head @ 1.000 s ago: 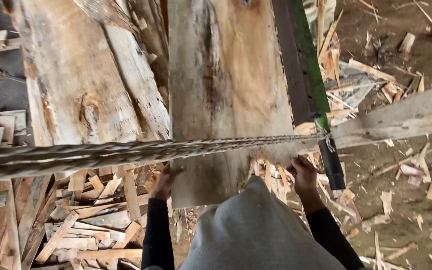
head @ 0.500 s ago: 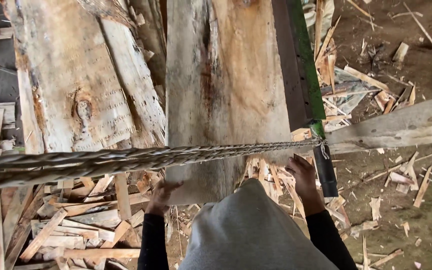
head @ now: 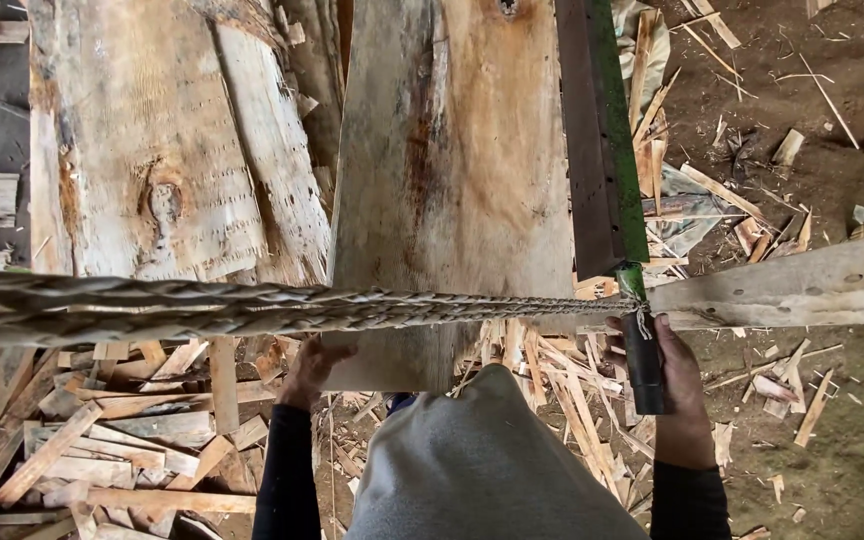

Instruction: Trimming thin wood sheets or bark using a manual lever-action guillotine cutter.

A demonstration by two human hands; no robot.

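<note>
A wide, pale wooden plank (head: 452, 180) with a rusty stain runs away from me down the middle of the view. My left hand (head: 312, 368) grips its near left corner. My right hand (head: 687, 400) is off the plank's near right corner, just under a grey wooden beam (head: 802, 285). A black handle (head: 642, 365) crosses in front of it and hides the fingers. That handle ends a long dark bar with a green edge (head: 602, 130), which lies along the plank's right side. What the right hand holds is hidden.
A thick braided rope (head: 252, 305) stretches across the view from the left edge to the handle's top. A broad knotted slab (head: 142, 150) lies to the left. Split wood offcuts (head: 102, 450) cover the ground on the left. Chips litter the dirt (head: 812, 120) on the right.
My right hand has moved right, from the plank's near end to behind the black handle. My left hand stays at the plank's corner. The view has shifted slightly.
</note>
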